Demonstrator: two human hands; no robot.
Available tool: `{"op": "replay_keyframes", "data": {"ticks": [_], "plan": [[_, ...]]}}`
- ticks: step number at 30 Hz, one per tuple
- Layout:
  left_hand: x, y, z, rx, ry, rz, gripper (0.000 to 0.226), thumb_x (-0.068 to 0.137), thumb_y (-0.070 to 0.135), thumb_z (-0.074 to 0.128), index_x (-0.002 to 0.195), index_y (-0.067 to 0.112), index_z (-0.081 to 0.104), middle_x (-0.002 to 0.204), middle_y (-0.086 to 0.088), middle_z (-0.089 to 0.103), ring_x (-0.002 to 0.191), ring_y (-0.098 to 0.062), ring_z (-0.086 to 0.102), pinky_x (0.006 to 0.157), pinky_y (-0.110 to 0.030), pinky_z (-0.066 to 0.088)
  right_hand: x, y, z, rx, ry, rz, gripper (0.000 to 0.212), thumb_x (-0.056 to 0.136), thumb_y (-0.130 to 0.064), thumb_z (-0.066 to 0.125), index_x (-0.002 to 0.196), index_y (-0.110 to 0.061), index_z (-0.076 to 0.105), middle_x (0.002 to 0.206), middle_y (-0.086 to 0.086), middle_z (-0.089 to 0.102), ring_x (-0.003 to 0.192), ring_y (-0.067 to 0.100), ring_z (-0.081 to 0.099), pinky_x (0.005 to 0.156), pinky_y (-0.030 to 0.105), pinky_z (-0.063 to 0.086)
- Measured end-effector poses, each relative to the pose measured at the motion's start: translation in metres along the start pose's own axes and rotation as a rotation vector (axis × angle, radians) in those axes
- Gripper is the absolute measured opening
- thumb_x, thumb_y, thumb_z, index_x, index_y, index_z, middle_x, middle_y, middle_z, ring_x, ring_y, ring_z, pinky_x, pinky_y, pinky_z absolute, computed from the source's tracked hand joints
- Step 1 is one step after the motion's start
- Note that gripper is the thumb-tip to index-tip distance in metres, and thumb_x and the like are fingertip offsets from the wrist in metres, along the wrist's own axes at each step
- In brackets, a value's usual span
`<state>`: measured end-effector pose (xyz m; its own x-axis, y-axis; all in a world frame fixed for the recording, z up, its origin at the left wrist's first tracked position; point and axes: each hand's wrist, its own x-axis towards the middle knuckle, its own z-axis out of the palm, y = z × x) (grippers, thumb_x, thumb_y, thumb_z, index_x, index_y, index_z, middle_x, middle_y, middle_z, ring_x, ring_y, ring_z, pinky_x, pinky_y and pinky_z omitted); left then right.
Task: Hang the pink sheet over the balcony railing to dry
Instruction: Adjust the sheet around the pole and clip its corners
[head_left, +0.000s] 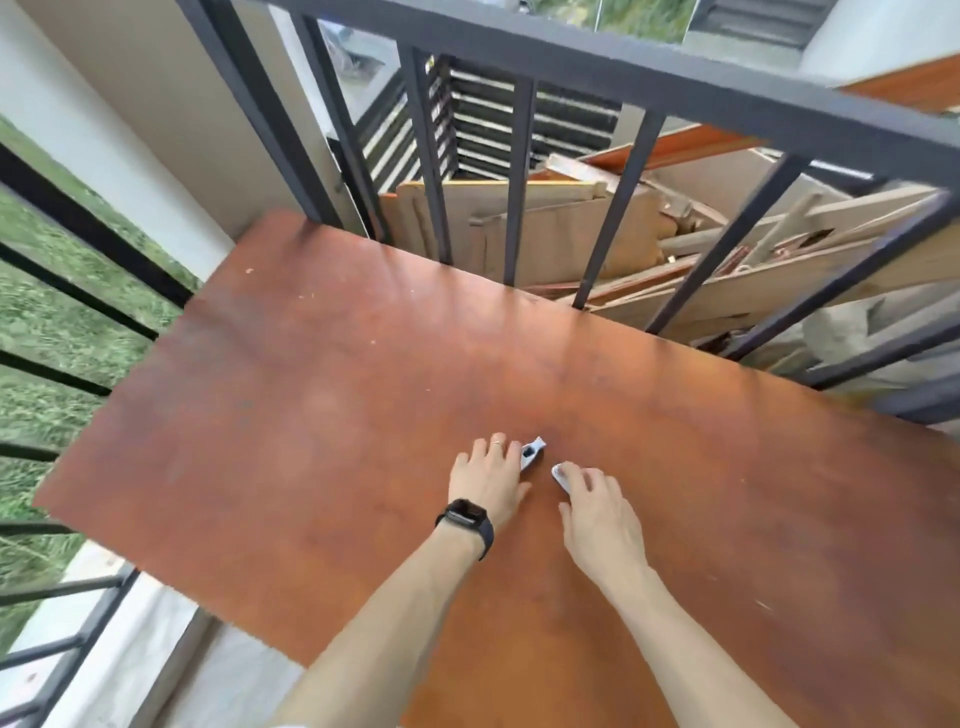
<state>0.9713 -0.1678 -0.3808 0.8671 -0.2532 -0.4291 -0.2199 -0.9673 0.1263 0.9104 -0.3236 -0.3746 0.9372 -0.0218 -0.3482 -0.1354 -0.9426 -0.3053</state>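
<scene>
The pink sheet is nowhere in view, so the step in hand appears to be a preparatory one: both hands are down on a reddish-brown board (363, 374) beside two small white objects that look like clothes pegs, though the blur makes that a guess. The left peg (533, 453) lies just past the tips of the left hand (488, 475), touching or nearly touching the index finger, and the fingers there are loosely spread and flat, not closed on anything. The right peg (560, 475) sits under the fingertips of the right hand (597, 512), whose fingers are curled narrowly over it; whether they have actually gripped it cannot be told. To do this well, the person would likely pinch each peg by its sides between thumb and forefinger rather than sliding it, since the board's surface looks smooth and the pegs could skate away from the fingertips. A dark watch (465, 514) sits on the left wrist, behind the fingers. Well beyond the fingertips stands the dark balcony railing (623, 67), its top bar bare, with stacked wooden planks (597, 239) behind its bars; off to the left of the left hand, grass (36, 312) shows through more bars. The sheet still has to be fetched before anything can go over that rail.
</scene>
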Motion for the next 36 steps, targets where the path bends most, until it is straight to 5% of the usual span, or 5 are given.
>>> {"op": "replay_keyframes", "data": {"ticks": [10,15,22,30,36], "plan": [[-0.151,-0.072,0.031,-0.276,-0.041,-0.2,0.03,0.097,0.037,0.044,0.123,0.024,0.051,0.12,0.002,0.056,0.11,-0.024,0.055,0.084,-0.038,0.044,-0.055,-0.051,0.011,0.23,-0.248,-0.11,0.026,0.095,-0.025,0.053,0.119,-0.031,0.048,0.106,-0.004,0.062,0.101,0.024,0.06,0.075,0.033,0.04],[-0.308,-0.146,0.053,-0.441,0.01,-0.585,0.031,0.097,0.04,0.046,0.125,0.028,0.055,0.121,0.004,0.062,0.108,-0.021,0.06,0.081,-0.032,0.047,-0.114,-0.159,0.029,0.119,-0.392,-0.499,0.029,0.094,-0.028,0.054,0.122,-0.035,0.053,0.108,-0.005,0.063,0.106,0.021,0.06,0.082,0.032,0.043],[-0.587,-0.199,0.094,-0.484,0.317,-1.152,0.033,0.093,0.042,0.048,0.124,0.035,0.057,0.117,0.005,0.066,0.107,-0.024,0.063,0.082,-0.035,0.05,-0.278,-0.362,0.082,-0.075,-0.536,-1.111,0.03,0.096,-0.04,0.051,0.126,-0.04,0.053,0.114,0.0,0.067,0.109,0.026,0.063,0.087,0.035,0.047],[-0.901,-0.143,0.189,-0.45,0.572,-1.741,0.027,0.086,0.045,0.05,0.104,0.028,0.063,0.1,0.003,0.068,0.095,-0.025,0.065,0.075,-0.035,0.046,-0.585,-0.499,0.161,-0.099,-0.693,-1.791,0.035,0.091,-0.033,0.06,0.126,-0.038,0.057,0.112,0.003,0.065,0.104,0.029,0.063,0.079,0.036,0.048],[-1.062,-0.08,0.229,-0.507,0.705,-2.118,0.026,0.085,0.038,0.056,0.109,0.03,0.063,0.104,0.004,0.068,0.099,-0.026,0.064,0.075,-0.036,0.052,-0.763,-0.536,0.212,0.006,-0.917,-2.038,0.025,0.094,-0.041,0.057,0.119,-0.039,0.056,0.114,-0.009,0.069,0.097,0.02,0.065,0.076,0.036,0.053]]}}
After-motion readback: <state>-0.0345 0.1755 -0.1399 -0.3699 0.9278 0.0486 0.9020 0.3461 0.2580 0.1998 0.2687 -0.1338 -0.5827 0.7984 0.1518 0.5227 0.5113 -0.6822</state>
